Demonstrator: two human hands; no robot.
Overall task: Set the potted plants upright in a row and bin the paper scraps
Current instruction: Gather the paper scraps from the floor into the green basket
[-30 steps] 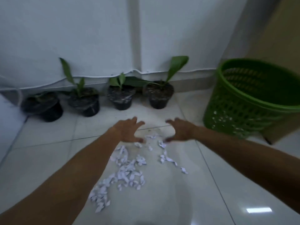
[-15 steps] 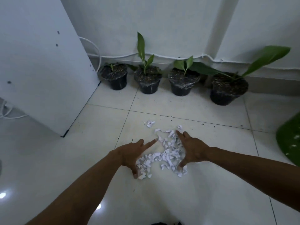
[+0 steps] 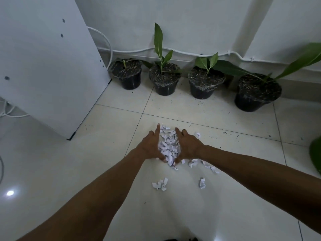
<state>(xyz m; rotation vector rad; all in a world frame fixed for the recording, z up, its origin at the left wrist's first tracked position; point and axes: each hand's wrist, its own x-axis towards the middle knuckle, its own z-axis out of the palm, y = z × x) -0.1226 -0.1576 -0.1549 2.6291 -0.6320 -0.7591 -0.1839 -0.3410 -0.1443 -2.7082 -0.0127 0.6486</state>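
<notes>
Several black potted plants stand upright in a row along the white wall: one at the left (image 3: pixel 128 75), then a second (image 3: pixel 164 80), a third (image 3: pixel 205 84) and the largest at the right (image 3: pixel 257 93). On the tiled floor a heap of white paper scraps (image 3: pixel 168 146) is squeezed between my left hand (image 3: pixel 150 146) and my right hand (image 3: pixel 188 146), palms facing each other, fingers flat and pointing forward. A few loose scraps lie nearer to me, a small cluster (image 3: pixel 160 184), a single piece (image 3: pixel 202 183), and a trail under my right wrist (image 3: pixel 206 165).
A white cabinet panel (image 3: pixel 48 66) stands at the left with cables beside it. The green bin's edge (image 3: pixel 316 153) shows at the far right. A white cable (image 3: pixel 191 53) runs along the wall base. Dark soil specks dot the tiles.
Both hands have pushed together, gathering the spread scraps into a tight heap between the palms. The view has come closer, and a few pieces were left behind.
</notes>
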